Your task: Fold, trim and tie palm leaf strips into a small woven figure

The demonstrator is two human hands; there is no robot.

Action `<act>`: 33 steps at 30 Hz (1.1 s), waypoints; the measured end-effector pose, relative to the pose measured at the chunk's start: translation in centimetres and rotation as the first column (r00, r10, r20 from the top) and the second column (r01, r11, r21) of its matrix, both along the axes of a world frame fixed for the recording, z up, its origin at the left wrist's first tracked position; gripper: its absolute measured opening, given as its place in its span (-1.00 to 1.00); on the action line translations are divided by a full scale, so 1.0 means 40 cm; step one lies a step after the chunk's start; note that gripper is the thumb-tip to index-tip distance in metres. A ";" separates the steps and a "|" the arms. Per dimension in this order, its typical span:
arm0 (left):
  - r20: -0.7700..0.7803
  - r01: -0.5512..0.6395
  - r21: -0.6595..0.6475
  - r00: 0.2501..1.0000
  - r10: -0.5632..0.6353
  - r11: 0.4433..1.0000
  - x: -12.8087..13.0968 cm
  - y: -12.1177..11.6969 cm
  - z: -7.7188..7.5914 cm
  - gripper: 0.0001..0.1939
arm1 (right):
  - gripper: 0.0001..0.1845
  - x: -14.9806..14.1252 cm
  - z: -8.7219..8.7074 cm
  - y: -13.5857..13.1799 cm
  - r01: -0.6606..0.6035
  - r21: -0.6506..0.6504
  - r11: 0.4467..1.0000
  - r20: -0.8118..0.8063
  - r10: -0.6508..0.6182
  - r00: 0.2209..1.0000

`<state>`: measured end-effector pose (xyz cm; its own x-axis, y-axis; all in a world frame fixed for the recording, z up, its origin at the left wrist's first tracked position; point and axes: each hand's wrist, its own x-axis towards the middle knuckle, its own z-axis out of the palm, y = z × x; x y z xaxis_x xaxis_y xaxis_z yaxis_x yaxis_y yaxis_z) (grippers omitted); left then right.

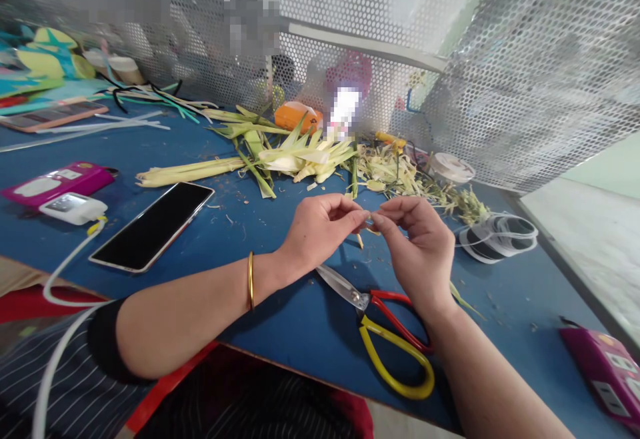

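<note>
My left hand (320,229) and my right hand (423,246) meet fingertip to fingertip over the blue table, both closed in a pinch. What they hold is tiny and mostly hidden by the fingers. Just below them shows a slender pale yellow piece (360,241); whether it is held or lies on the table I cannot tell. Scissors (363,300) with one red and one yellow handle lie under my wrists, partly covered by my right arm. Beyond my hands is a heap of pale green corn husks (310,156), with shredded husk bits (395,172) to its right.
A black-screened phone (155,226) and a magenta device (60,182) with a white cable lie left. On the right are a roll of clear strip (497,236) and another magenta device (603,372). An orange packet (299,116) sits behind the husks, before a perforated metal screen (360,9).
</note>
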<state>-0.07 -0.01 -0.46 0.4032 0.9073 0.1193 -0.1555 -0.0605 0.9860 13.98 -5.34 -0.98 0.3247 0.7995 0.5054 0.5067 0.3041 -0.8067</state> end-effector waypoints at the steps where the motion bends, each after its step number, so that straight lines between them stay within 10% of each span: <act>1: 0.005 -0.003 -0.023 1.000 0.004 1.000 0.001 0.000 0.002 -0.86 | -0.90 0.001 0.002 0.000 -0.014 -0.013 1.000 -0.022 0.014 1.000; 15: 0.015 -0.009 -0.110 1.000 0.010 0.994 0.002 0.000 0.007 -0.88 | -0.85 0.008 0.006 0.014 -0.248 -0.162 0.955 -0.261 0.201 0.944; 33: -0.047 0.035 -0.204 0.998 -0.045 0.978 -0.001 0.007 0.008 -0.89 | -0.87 0.013 -0.007 0.007 -0.099 -0.109 0.989 -0.174 0.079 0.982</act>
